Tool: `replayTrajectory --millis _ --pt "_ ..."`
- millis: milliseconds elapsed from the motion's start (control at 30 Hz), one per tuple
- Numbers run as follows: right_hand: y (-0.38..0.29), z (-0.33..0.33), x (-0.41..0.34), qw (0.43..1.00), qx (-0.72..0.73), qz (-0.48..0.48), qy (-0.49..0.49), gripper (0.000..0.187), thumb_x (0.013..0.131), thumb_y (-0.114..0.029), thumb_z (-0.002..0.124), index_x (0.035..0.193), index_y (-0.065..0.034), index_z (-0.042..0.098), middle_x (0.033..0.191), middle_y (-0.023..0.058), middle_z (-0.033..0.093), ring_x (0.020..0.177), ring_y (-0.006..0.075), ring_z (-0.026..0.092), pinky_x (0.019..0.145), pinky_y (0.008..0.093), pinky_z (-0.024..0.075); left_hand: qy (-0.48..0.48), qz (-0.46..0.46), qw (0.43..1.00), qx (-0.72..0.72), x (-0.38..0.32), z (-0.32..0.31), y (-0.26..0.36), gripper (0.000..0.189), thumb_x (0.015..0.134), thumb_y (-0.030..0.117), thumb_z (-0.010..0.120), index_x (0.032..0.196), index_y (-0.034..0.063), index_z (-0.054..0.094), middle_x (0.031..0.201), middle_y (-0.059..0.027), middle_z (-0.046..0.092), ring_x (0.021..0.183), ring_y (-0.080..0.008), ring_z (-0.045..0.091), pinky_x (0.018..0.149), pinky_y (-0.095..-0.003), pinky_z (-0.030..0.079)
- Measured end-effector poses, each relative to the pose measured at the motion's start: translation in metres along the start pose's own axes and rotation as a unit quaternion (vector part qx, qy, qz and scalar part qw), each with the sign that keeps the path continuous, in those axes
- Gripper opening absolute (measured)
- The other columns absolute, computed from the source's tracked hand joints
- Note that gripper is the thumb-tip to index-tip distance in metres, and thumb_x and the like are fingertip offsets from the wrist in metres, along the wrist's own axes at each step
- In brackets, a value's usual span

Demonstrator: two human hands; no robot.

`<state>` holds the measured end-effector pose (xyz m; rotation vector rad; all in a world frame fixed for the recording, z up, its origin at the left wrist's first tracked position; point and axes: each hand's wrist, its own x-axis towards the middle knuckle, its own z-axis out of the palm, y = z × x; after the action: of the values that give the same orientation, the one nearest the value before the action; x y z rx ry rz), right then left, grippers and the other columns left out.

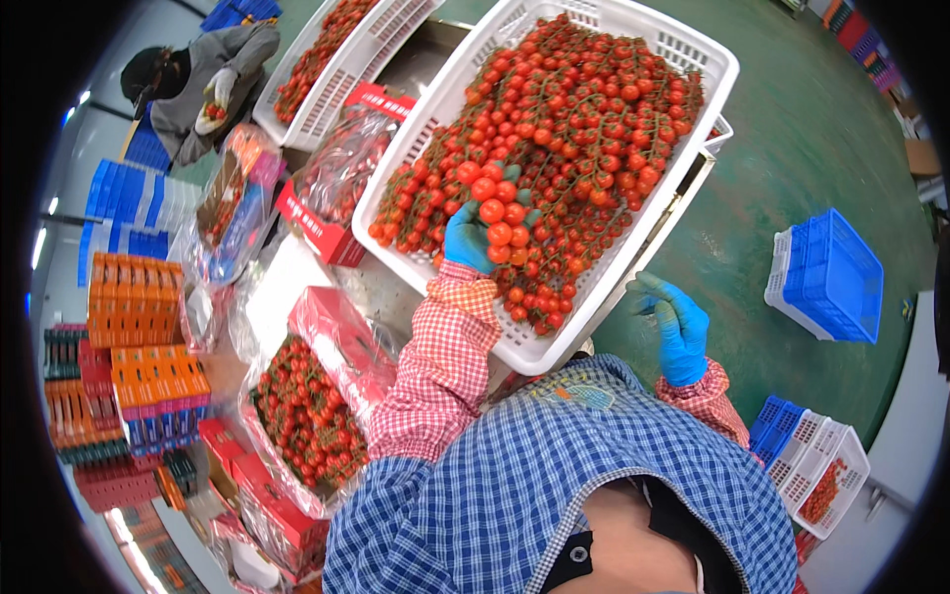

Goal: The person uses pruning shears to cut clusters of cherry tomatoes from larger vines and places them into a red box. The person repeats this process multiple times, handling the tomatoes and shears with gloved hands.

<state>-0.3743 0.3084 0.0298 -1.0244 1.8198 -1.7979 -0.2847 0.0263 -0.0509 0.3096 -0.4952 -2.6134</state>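
My left hand (469,239), in a blue glove, holds a truss of cherry tomatoes (499,211) over a large white plastic crate (545,356). Its fingers pass beneath the fruit and show on the far side. Many vine cherry tomatoes (564,111) on green stems fill the crate below. Beyond the crate's near right edge, my right hand (674,327) hangs in the air, also gloved in blue. Nothing shows in it, and its fingers are loosely extended. To my left lies a red carton (345,327) lined with clear film, with vine tomatoes (308,416) inside.
Another red carton (319,223) under film touches the crate's left side. A second white crate (364,82) stands beyond it, near a co-worker (215,82) holding tomatoes. Orange boxes (137,301) are stacked at left. Blue crates (831,275) stand on the green floor at right.
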Motion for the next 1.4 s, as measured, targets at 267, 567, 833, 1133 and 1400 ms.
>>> replayTrajectory --millis 267,567,833,1133,1400 --pt "-0.001 0.013 -0.006 1.000 0.018 -0.009 -0.009 0.030 0.093 -0.013 0.045 0.115 0.0050 0.055 0.102 0.0139 0.063 0.082 0.0169 0.059 0.073 0.0295 0.0483 -0.118 -0.101 0.979 -0.132 -0.033 0.025 0.015 0.061 0.090 0.047 0.036 0.136 0.0074 0.033 0.135 -0.0204 0.039 0.107 -0.0380 0.052 0.090 -0.0467 0.045" --pt "0.010 -0.012 -0.012 0.998 -0.014 0.033 0.059 0.030 0.091 -0.010 0.044 0.115 0.0041 0.055 0.103 0.0138 0.062 0.081 0.0157 0.059 0.073 0.0296 0.0494 0.109 0.294 0.630 0.710 0.036 0.015 0.102 0.082 0.072 0.006 0.066 0.140 0.0084 0.020 0.122 -0.0160 0.047 0.103 -0.0242 0.054 0.082 -0.0345 0.050" --pt "0.025 -0.022 0.005 0.996 -0.023 0.053 0.074 0.030 0.092 -0.012 0.044 0.116 0.0022 0.056 0.103 0.0131 0.062 0.084 0.0162 0.059 0.074 0.0301 0.0501 0.096 0.323 0.183 0.923 0.076 0.026 0.087 0.054 0.076 0.021 0.067 0.125 0.0138 0.046 0.115 -0.0132 0.054 0.099 -0.0269 0.057 0.080 -0.0371 0.049" --pt "0.043 -0.034 0.033 0.994 -0.018 0.084 0.061 0.031 0.093 -0.015 0.044 0.116 0.0022 0.056 0.103 0.0131 0.063 0.085 0.0169 0.059 0.075 0.0310 0.0498 -0.288 -0.165 0.203 0.921 0.008 -0.005 0.000 0.039 0.074 0.016 0.061 0.112 0.0204 0.055 0.111 -0.0073 0.055 0.099 -0.0275 0.056 0.080 -0.0413 0.048" --pt "0.052 -0.039 0.039 0.992 -0.020 0.100 0.074 0.031 0.093 -0.017 0.044 0.115 0.0018 0.057 0.103 0.0124 0.063 0.084 0.0169 0.059 0.075 0.0310 0.0490 -0.148 -0.138 0.314 0.928 0.010 -0.010 -0.020 0.024 0.080 0.033 0.056 0.096 0.0154 0.061 0.086 -0.0084 0.064 0.081 -0.0290 0.062 0.066 -0.0436 0.050"
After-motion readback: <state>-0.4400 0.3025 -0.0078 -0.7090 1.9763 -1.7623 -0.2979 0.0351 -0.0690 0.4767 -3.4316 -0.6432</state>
